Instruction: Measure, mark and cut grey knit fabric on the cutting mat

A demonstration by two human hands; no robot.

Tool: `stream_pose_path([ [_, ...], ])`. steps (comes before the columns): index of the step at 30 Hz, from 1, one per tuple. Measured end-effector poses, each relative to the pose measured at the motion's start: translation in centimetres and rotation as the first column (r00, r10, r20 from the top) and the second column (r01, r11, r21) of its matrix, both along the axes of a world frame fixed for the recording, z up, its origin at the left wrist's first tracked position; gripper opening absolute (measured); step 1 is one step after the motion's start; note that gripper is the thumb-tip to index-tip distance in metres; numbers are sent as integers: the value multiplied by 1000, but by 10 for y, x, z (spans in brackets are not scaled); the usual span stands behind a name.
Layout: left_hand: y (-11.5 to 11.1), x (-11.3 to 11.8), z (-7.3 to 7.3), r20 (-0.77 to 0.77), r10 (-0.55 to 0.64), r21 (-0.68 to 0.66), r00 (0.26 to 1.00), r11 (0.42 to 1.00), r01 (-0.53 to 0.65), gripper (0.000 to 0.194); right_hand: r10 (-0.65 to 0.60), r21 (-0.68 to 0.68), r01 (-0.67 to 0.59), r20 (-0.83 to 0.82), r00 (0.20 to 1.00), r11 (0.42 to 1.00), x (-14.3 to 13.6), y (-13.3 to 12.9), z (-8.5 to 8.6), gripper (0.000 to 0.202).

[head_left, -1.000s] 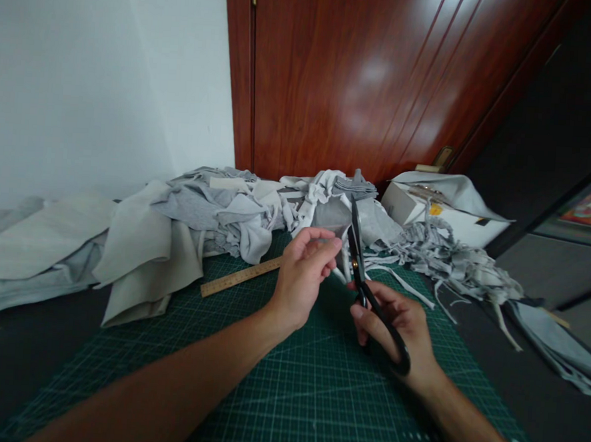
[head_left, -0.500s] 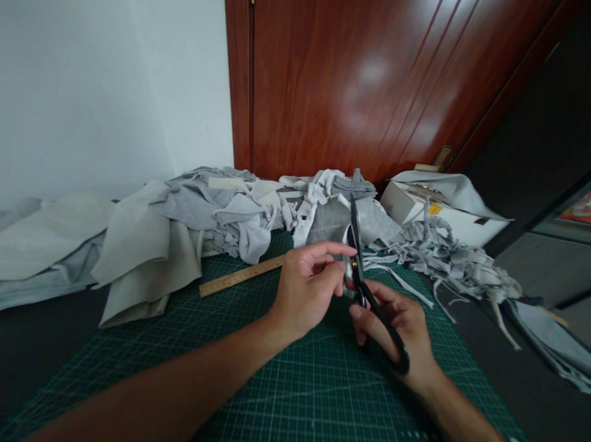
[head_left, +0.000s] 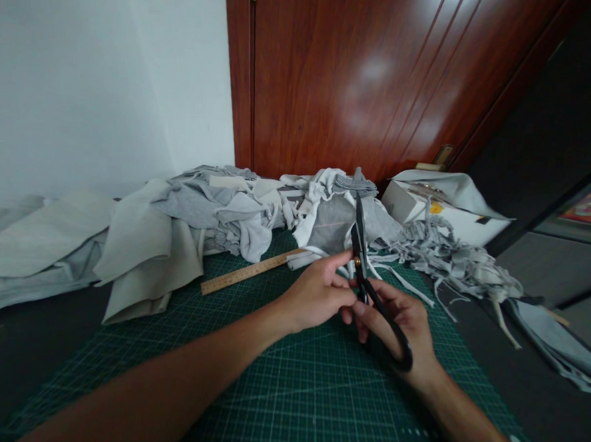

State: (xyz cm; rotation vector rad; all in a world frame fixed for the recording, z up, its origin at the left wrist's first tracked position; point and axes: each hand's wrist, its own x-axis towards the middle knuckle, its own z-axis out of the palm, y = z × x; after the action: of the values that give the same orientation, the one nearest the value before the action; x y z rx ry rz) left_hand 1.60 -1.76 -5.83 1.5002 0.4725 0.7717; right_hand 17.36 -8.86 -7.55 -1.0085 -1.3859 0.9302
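My right hand (head_left: 399, 321) is wrapped round the black handles of a pair of scissors (head_left: 359, 241), whose blades point up and away from me. Close against it, my left hand (head_left: 321, 292) has its index finger stretched along the blades near the pivot and its thumb pressed in by the right fingers. It appears to pinch an edge of grey fabric (head_left: 331, 223) with a pale border; the pinched part is mostly hidden behind the fingers and scissors. A rolled light-grey strip (head_left: 303, 258) lies just beyond the left hand.
A green cutting mat (head_left: 275, 386) lies under my hands, with a wooden ruler (head_left: 245, 274) on it. Fabric scraps (head_left: 226, 207) are heaped along the back and left. At right are knotted grey strips (head_left: 454, 251) and a white box (head_left: 456, 214). A wooden door (head_left: 328, 83) stands behind.
My left hand has turned and slid lower towards the right hand, its thumb now by the right fingers. The scissors have shifted slightly right. The rolled strip beyond the left hand has come into view.
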Motion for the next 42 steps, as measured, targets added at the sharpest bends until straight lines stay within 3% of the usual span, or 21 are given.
stream_pose_path([
  [2, 4, -1, -2, -12, -74, -8, 997, 997, 74, 100, 5, -5, -5, -15, 1000, 1000, 0, 0, 0, 27],
  [4, 6, -3, -3, -26, -71, 6, 997, 997, 71, 108, 5, -10, -6, -37, 999, 1000, 1, 0, -1, 27],
  [10, 2, -3, -4, 79, 99, 0, 992, 995, -99, 116, 0, -34, -2, -75, 997, 999, 2, 0, -4, 31],
  [12, -1, 0, -5, 167, 178, -34, 970, 984, -175, 102, -8, -36, 5, -72, 997, 999, 2, 0, -5, 32],
  [14, -3, 5, -6, 250, 242, -113, 937, 969, -220, 67, -12, -33, 10, -62, 998, 999, 2, 0, -4, 33],
  [16, -5, 9, -7, 317, 353, -228, 880, 929, -291, 39, -16, -32, 15, -48, 999, 999, 2, 0, -4, 34],
  [17, -5, 12, -6, 343, 431, -287, 834, 894, -344, 37, -19, -35, 17, -41, 999, 999, 2, 0, -4, 34],
  [19, -3, 14, -4, 392, 573, -383, 719, 813, -439, 45, -27, -50, 26, -33, 999, 998, 1, 0, -3, 36],
  [21, 2, 13, 1, 456, 625, -435, 634, 778, -454, 53, -31, -73, 29, -29, 999, 997, 1, 0, -2, 37],
  [28, 27, -6, 24, 590, 581, -440, 560, 814, -380, 26, 1, -148, -2, -7, 1000, 989, -3, 1, -1, 44],
  [36, 23, -5, 25, 585, 441, -461, 681, 871, -169, 18, 54, -180, -53, 3, 999, 982, -5, 1, -7, 49],
  [42, 28, -7, 29, 629, 492, -448, 602, 862, -237, 24, 71, -197, -71, -3, 997, 978, -7, 1, -11, 48],
])
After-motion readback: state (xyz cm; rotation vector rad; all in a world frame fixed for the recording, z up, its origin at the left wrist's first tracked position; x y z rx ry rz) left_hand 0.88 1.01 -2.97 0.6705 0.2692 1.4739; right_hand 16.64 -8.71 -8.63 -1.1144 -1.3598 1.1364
